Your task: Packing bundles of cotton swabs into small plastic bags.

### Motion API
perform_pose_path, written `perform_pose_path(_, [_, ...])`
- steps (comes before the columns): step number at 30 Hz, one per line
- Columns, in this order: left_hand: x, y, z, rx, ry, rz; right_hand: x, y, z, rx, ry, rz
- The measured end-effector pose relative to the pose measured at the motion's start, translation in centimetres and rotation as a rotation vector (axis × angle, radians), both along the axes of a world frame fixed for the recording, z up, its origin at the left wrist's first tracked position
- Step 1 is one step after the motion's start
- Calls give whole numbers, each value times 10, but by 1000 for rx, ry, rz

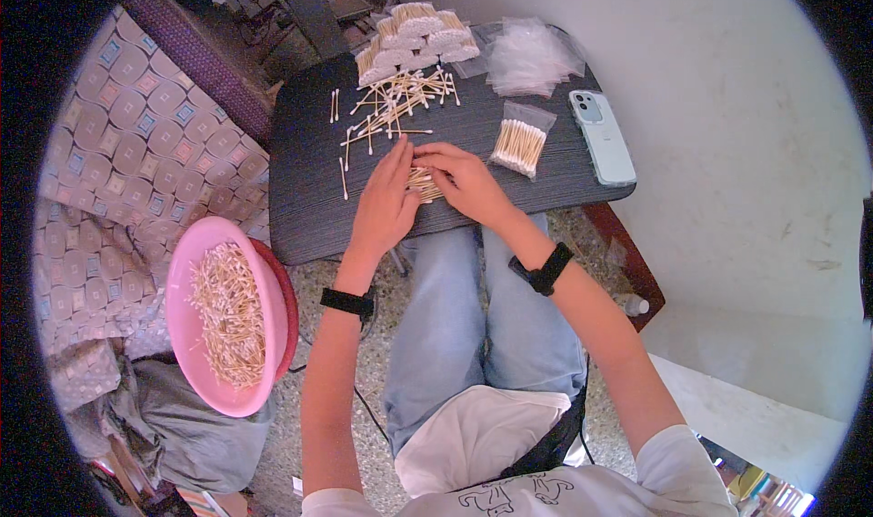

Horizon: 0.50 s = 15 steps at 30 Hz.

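A small bundle of cotton swabs (422,185) lies on the dark table near its front edge, between my two hands. My left hand (386,197) presses along the bundle's left side, fingers together and pointing away from me. My right hand (466,188) curves over the bundle from the right, its fingertips meeting the left hand's at the far end. The hands cover part of the bundle. Just beyond them, loose cotton swabs (400,100) are scattered in a heap, with a few lying singly to the left. A filled clear bag of cotton swabs (522,140) rests right of my hands.
Filled swab bags (418,40) are stacked at the table's far edge. Beside them lie empty clear bags (532,58). A pale phone (602,140) is at the right edge. Left of the table (305,190), a pink basin (186,335) holds many swabs. A wall stands at right.
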<state>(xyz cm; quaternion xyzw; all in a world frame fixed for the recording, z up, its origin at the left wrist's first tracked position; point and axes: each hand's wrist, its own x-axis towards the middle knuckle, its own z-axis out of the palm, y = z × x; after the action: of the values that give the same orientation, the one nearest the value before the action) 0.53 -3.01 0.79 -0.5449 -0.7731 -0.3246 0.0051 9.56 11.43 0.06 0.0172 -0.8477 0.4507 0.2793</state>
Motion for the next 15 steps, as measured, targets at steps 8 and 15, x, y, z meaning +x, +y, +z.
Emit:
perform_pose_path(8, [-17, -11, 8, 270, -111, -71, -5, -1, -3, 48, 99, -9])
perform_pose_path(15, [0, -27, 5, 150, -214, 18, -2, 2, -7, 30, 64, -25])
